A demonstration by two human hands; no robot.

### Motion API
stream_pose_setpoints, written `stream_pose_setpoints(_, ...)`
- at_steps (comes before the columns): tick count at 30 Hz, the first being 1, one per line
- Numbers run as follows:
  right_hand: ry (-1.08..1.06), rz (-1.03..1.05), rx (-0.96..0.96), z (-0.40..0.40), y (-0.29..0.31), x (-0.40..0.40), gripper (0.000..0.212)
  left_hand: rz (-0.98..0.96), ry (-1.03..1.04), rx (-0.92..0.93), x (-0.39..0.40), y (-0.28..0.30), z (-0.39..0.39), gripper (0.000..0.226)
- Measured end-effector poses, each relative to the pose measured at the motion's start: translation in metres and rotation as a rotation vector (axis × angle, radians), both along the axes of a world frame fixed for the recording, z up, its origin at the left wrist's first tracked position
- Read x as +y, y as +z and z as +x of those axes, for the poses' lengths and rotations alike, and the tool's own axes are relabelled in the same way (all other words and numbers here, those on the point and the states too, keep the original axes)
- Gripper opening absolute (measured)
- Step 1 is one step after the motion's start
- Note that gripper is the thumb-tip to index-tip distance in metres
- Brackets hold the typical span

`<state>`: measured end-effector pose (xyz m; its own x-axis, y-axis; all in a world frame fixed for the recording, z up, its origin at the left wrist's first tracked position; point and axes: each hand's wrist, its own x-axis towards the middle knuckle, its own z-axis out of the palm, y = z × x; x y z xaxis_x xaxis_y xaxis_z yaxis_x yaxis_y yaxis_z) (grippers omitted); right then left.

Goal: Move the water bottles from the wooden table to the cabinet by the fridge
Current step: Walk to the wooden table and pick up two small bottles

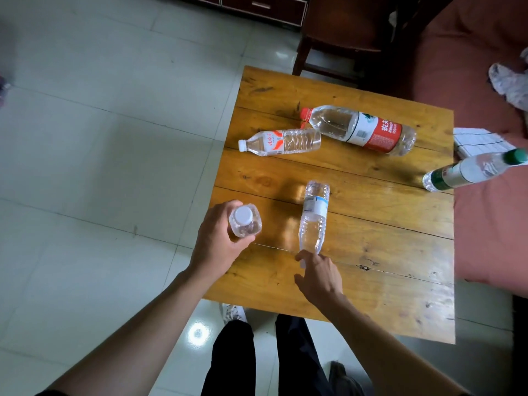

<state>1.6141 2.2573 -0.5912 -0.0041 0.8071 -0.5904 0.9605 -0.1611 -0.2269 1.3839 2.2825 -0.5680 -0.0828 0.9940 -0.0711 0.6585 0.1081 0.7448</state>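
My left hand [217,238] is wrapped around a small clear bottle with a white cap [245,221], held upright over the wooden table's [385,252] near left corner. My right hand [320,277] touches the neck end of a blue-labelled bottle [314,215] lying on the table; its cap is hidden under my fingers. Farther back lie a small white-capped bottle with an orange label [281,141] and a large red-capped bottle with a red label [363,130]. A green-capped bottle [471,170] stands at the table's right edge.
A dark wooden chair [343,32] stands behind the table. A reddish bed or couch [485,224] lies along the right, with a folded checked cloth [480,141] on it. White tiled floor [100,138] spreads to the left. My legs and shoes are below.
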Motion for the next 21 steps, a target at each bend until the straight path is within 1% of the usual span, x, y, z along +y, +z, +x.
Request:
stream_pose_setpoints(3,0.074,0.119,0.0,0.002,0.026,0.004,0.049,0.005,0.006,-0.007,0.0,0.001,0.0,0.07)
stream_pose_setpoints(5,0.088,0.233,0.019,0.008,0.046,0.015,0.049,0.007,0.001,-0.01,0.0,0.002,0.002,0.069)
stream_pose_setpoints(8,0.083,0.387,0.057,0.015,0.071,0.041,0.041,-0.002,-0.006,-0.013,0.002,0.003,0.002,0.067)
stream_pose_setpoints(11,0.097,0.486,0.088,0.019,0.085,0.061,0.035,-0.028,-0.004,-0.013,0.004,0.003,0.002,0.066)
stream_pose_setpoints(16,0.088,0.487,0.17,0.015,0.081,0.062,0.036,-0.045,0.01,-0.02,0.003,0.002,0.002,0.067)
stream_pose_setpoints(19,0.036,0.498,0.215,0.015,0.075,0.055,0.038,-0.035,0.013,-0.032,0.003,0.003,0.003,0.066)
stream_pose_setpoints(21,-0.021,0.518,0.277,0.017,0.072,0.053,0.041,-0.028,0.008,-0.034,0.002,0.004,0.003,0.066)
